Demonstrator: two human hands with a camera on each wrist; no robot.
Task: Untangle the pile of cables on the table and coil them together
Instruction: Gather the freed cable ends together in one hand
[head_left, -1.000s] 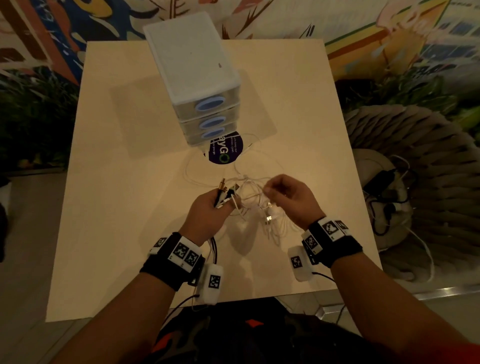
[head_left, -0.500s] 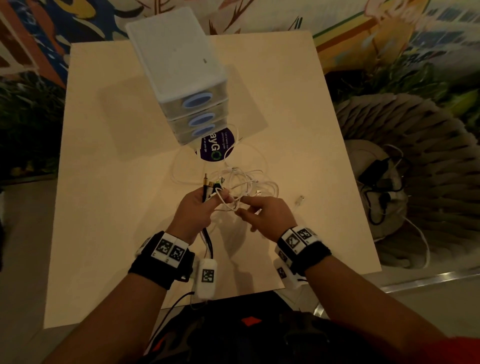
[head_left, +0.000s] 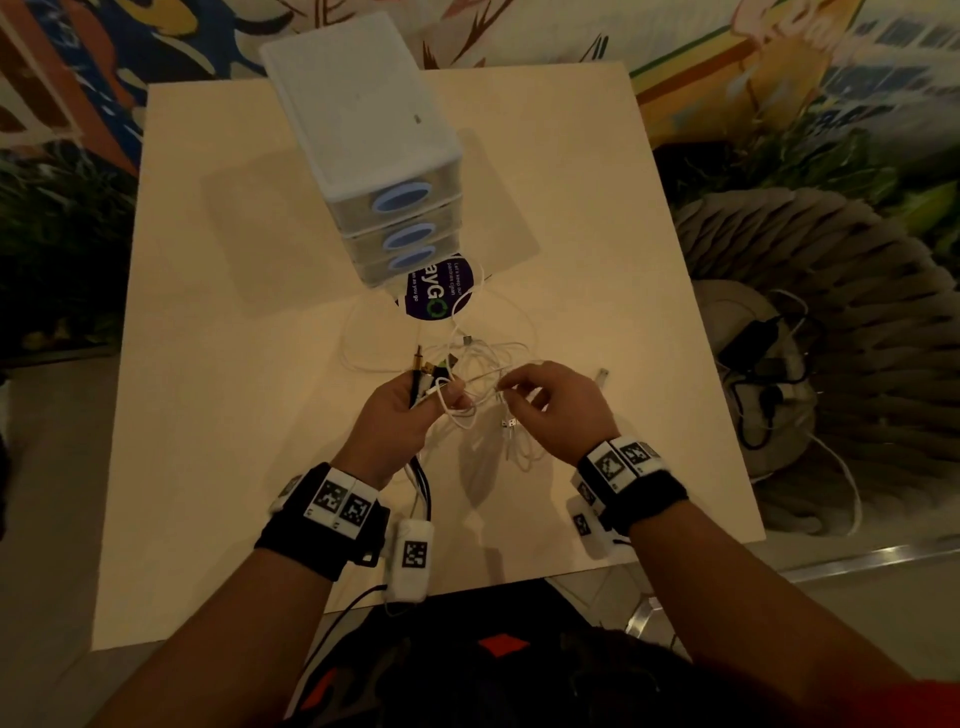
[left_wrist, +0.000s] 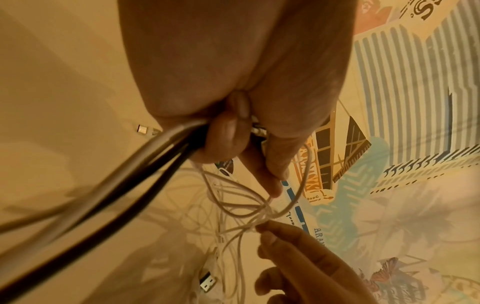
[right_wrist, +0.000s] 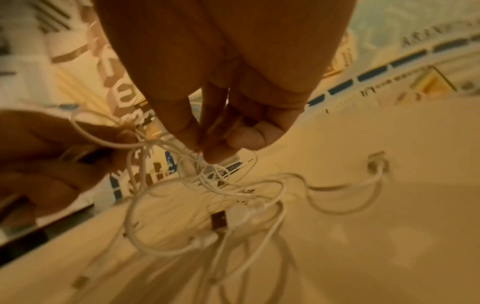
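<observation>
Above the near half of the tabletop (head_left: 218, 364), both hands work a knot of white cables (head_left: 483, 384). The left hand (head_left: 400, 415) has its fingers (left_wrist: 223, 142) curled tight round a bundle of cable ends, black and white together; the plugs (head_left: 428, 370) stick up and away from the person, toward the drawer unit (head_left: 374, 156), while the bundle's long run drops back past the wrist toward the table's near edge. The right hand (head_left: 556, 405) pinches a thin white strand between thumb and fingertips (right_wrist: 221, 152), the remaining fingers loosely bent. Between the two hands the white cables cross in loose loops, lifted off the surface, and more loops trail on the tabletop beyond the hands toward a round dark sticker (head_left: 436, 296) at the foot of the drawer unit. One white connector (head_left: 602, 375) lies apart on the tabletop, just right of the right hand, its cable curving back into the tangle.
</observation>
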